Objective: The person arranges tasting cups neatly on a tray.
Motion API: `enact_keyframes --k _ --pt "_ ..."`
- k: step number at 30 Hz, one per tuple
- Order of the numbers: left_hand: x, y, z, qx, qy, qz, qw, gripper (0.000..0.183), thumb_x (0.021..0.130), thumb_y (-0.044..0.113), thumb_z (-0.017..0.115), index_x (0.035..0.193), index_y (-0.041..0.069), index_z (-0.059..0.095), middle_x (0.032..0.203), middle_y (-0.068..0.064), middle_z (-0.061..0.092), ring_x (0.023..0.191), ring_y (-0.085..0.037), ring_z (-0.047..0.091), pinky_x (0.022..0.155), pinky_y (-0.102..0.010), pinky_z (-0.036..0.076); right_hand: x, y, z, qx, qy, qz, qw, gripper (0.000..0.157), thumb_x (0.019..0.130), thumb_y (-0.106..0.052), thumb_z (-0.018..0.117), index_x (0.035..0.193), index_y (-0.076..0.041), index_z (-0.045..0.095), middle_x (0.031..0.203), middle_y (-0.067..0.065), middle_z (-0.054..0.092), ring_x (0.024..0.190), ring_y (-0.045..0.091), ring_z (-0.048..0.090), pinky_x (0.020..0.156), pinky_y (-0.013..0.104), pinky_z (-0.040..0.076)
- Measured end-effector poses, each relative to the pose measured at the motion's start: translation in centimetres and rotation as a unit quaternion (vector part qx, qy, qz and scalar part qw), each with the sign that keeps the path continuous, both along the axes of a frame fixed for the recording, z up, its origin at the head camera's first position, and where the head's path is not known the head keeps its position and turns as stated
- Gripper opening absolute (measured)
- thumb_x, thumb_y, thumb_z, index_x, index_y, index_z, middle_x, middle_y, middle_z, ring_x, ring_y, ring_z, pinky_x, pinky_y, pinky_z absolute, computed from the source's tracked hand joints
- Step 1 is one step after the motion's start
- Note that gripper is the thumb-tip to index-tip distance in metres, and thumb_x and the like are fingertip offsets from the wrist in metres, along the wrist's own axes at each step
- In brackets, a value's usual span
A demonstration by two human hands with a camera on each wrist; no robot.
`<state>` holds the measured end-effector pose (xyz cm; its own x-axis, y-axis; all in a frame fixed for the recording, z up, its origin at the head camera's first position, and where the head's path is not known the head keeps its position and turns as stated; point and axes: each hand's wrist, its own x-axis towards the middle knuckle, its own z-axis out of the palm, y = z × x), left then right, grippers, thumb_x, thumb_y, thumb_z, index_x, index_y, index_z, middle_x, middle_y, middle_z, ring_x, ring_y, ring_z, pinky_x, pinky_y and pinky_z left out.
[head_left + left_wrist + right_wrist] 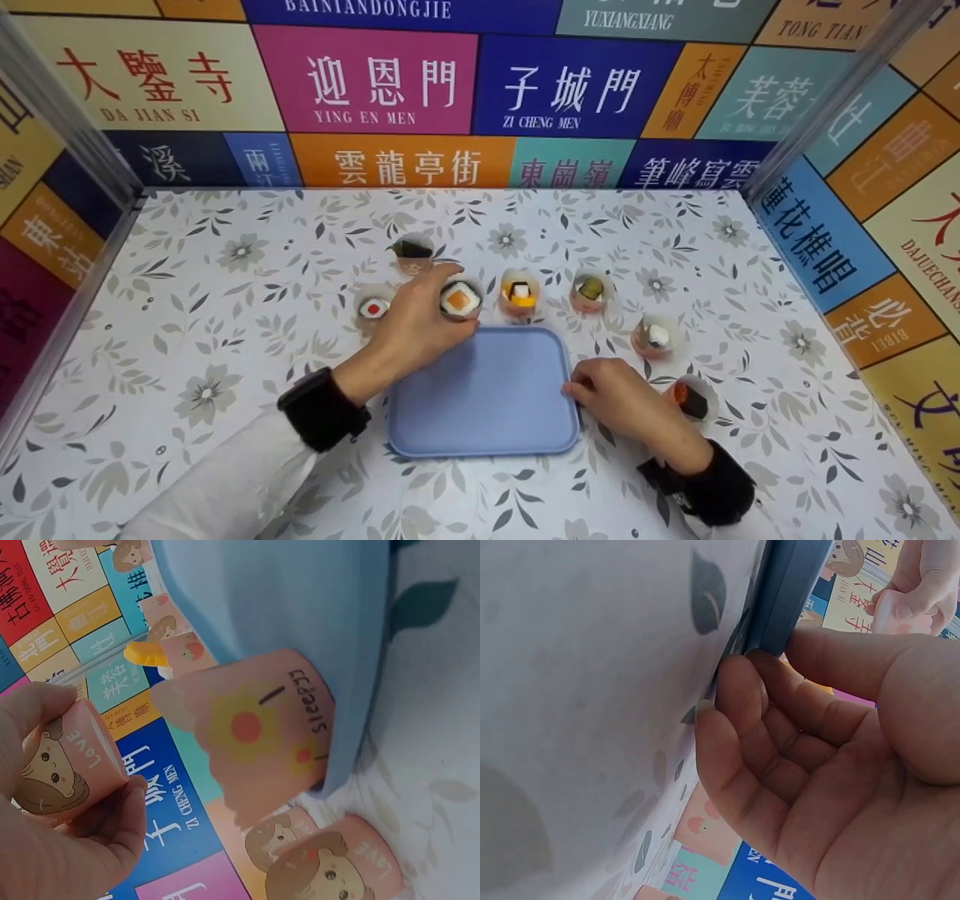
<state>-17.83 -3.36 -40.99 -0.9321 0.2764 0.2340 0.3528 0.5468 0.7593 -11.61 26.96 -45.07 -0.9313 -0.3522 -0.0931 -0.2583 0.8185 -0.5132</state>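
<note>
My left hand (pixel 416 315) grips a pink paper cup (pixel 79 757) printed with a cartoon girl and "LOVE". In the head view a white sushi roll (pixel 460 299) with an orange centre shows in its mouth. The cup is above the far left part of a blue tray (pixel 487 397). Below the hand, in the left wrist view, a flower-printed paper cup (pixel 251 727) appears to stand in the tray's corner; the left hand hides it from the head view. With thumb and fingertips, my right hand (pixel 626 405) pinches the tray's right edge.
Several similar cups arc around the tray: a red-centred roll's cup (pixel 373 309) and a dark-wrapped piece's cup (pixel 414 262) at left, a yellow piece's cup (pixel 519 304), a green piece's cup (pixel 589 300), a white piece's cup (pixel 651 345) and an orange-black piece's cup (pixel 690 397). Printed panels (pixel 360 90) border the table.
</note>
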Motion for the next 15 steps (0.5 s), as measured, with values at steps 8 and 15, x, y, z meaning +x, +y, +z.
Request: enact_keyframes --k 8,15 --pt "0.0 1.0 -1.1 -0.044 -0.01 -0.033 0.9984 0.07 0.077 0.013 0.088 0.14 0.002 0.06 0.132 -0.015 0.067 0.121 -0.032 0.062 0.103 -0.043 0.049 0.1 0.1 -0.2 0.0 0.017 0.01 1.0 0.02 0.096 -0.012 0.075 0.077 -0.013 0.068 0.069 -0.009 0.055 0.062 0.008 0.05 0.06 0.028 0.043" --pt "0.1 1.3 -2.1 -0.075 -0.025 -0.045 0.9959 0.071 0.077 0.015 0.089 0.14 0.003 0.061 0.129 -0.016 0.068 0.115 -0.032 0.063 0.095 -0.044 0.054 0.1 0.1 0.1 -0.003 0.02 0.013 1.0 0.021 0.096 -0.014 0.075 0.077 -0.013 0.068 0.07 -0.008 0.056 0.062 0.008 0.05 0.06 0.028 0.043"
